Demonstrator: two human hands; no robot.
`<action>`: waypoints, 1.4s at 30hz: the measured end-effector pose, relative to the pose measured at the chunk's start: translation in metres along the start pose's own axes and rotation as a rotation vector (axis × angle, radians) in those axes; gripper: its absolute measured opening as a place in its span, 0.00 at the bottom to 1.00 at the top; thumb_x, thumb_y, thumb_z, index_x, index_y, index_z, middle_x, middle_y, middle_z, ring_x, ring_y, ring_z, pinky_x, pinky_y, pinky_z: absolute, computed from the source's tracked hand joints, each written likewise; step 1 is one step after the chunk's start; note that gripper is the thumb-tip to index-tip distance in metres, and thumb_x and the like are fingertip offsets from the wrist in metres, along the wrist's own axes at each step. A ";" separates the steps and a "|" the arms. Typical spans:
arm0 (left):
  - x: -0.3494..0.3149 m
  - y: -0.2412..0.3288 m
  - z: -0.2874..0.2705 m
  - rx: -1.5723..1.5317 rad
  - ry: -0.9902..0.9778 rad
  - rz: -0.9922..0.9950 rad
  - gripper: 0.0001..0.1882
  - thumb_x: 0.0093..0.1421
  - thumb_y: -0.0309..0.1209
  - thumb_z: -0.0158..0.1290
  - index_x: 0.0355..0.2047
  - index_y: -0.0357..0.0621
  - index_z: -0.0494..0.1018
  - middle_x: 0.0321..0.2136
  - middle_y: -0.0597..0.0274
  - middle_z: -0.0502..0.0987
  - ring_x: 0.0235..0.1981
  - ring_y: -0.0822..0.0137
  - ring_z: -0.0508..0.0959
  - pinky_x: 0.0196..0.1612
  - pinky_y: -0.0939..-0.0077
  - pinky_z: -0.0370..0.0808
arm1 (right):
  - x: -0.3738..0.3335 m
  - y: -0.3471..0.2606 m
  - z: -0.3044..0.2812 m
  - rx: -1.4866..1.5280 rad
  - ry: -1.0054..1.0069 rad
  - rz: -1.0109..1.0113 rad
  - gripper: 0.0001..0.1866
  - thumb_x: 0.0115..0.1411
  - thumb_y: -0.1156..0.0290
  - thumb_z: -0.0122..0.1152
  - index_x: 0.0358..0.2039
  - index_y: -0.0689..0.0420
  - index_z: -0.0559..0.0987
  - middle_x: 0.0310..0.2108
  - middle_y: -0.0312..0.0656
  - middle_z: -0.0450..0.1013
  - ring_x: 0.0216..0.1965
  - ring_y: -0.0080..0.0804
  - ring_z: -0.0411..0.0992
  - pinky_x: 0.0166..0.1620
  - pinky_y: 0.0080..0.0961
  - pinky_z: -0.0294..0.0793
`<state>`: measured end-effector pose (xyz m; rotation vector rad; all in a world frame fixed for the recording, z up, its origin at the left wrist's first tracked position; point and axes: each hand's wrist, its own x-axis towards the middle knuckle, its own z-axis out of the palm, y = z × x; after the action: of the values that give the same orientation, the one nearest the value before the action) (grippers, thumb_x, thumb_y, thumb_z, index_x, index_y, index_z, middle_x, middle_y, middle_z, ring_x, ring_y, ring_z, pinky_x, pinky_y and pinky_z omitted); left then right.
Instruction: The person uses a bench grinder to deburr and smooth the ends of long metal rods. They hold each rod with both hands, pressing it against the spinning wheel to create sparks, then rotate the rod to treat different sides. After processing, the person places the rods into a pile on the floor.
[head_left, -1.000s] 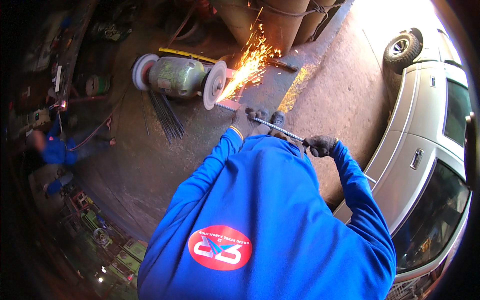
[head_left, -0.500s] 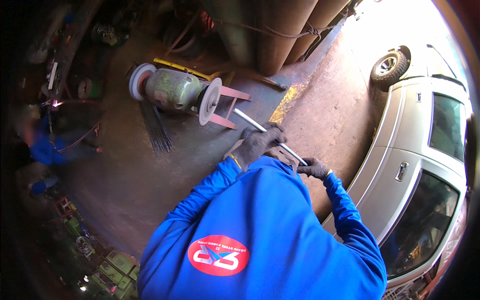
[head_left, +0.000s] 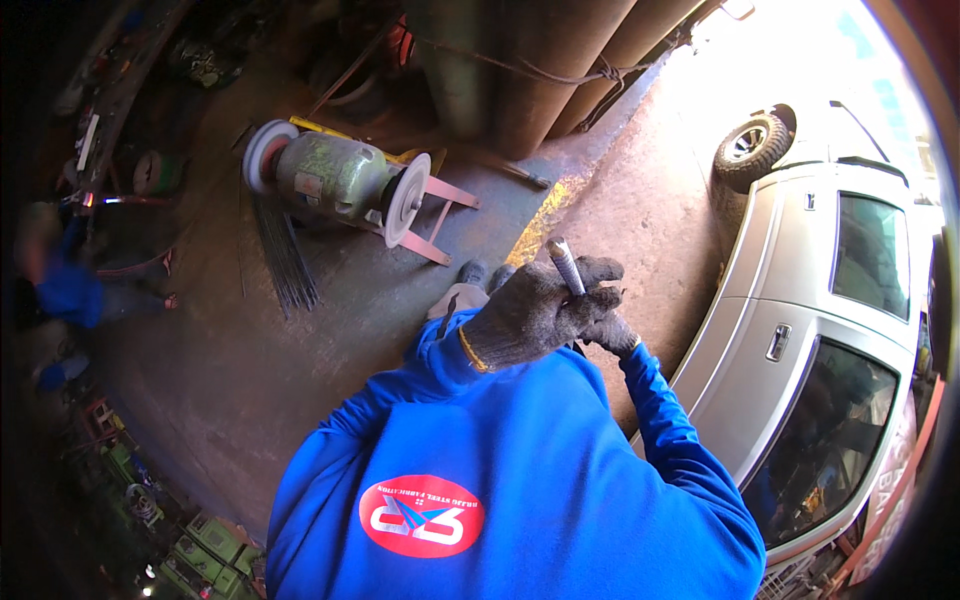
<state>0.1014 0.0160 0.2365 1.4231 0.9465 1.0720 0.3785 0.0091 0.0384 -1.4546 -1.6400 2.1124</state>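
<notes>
A silvery metal rod (head_left: 567,268) stands tilted up toward me, its near end showing ridges like a thread. My left hand (head_left: 522,315), in a dark grey knit glove with a yellow cuff edge, is closed around the rod just below that end. My right hand (head_left: 613,335), gloved alike, is partly hidden behind the left one at the rod's lower part; its fingers look curled there. Ahead and to the left is a green bench grinder (head_left: 335,178) with a wheel at each end, on a reddish stand (head_left: 432,245). Neither hand touches it.
A silver vehicle (head_left: 765,330) stands close on my right. Thin dark rods (head_left: 285,262) lie on the floor by the grinder. Large cylinders (head_left: 500,80) stand ahead. At far left, a person in blue (head_left: 70,290) is beside a bright spot. Green machinery (head_left: 205,555) is at lower left.
Both hands have raised the rod and turned it from lying slantwise to pointing up toward me. My left hand has come nearer. The view has shifted slightly.
</notes>
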 end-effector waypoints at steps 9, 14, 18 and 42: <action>-0.001 0.011 -0.014 -0.126 0.265 -0.053 0.10 0.60 0.27 0.64 0.40 0.34 0.83 0.30 0.60 0.84 0.32 0.74 0.82 0.35 0.76 0.79 | -0.030 -0.053 0.012 0.127 0.113 0.012 0.23 0.42 0.66 0.80 0.36 0.55 0.77 0.27 0.33 0.73 0.24 0.19 0.69 0.24 0.17 0.69; 0.002 0.016 -0.022 -0.169 0.358 -0.143 0.08 0.58 0.26 0.66 0.36 0.35 0.84 0.29 0.59 0.85 0.30 0.76 0.81 0.32 0.78 0.78 | -0.047 -0.064 0.012 0.290 0.108 0.010 0.18 0.43 0.72 0.78 0.30 0.56 0.75 0.25 0.37 0.74 0.21 0.21 0.70 0.21 0.18 0.68; 0.003 0.015 -0.020 -0.119 0.372 -0.109 0.08 0.58 0.27 0.66 0.34 0.34 0.84 0.26 0.60 0.84 0.28 0.77 0.80 0.31 0.79 0.78 | -0.055 -0.068 0.008 0.361 0.091 -0.024 0.17 0.45 0.73 0.77 0.29 0.57 0.74 0.25 0.38 0.74 0.21 0.24 0.72 0.21 0.21 0.71; 0.008 0.022 -0.037 -0.017 0.262 -0.161 0.14 0.66 0.36 0.59 0.34 0.35 0.83 0.25 0.57 0.83 0.27 0.74 0.79 0.33 0.72 0.75 | -0.079 -0.047 -0.006 0.314 0.019 -0.020 0.21 0.63 0.55 0.62 0.30 0.64 0.79 0.20 0.40 0.74 0.19 0.27 0.72 0.25 0.25 0.72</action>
<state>0.0683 0.0318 0.2604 1.1884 1.2146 1.1601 0.4042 -0.0129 0.1234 -1.3474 -1.2384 2.2131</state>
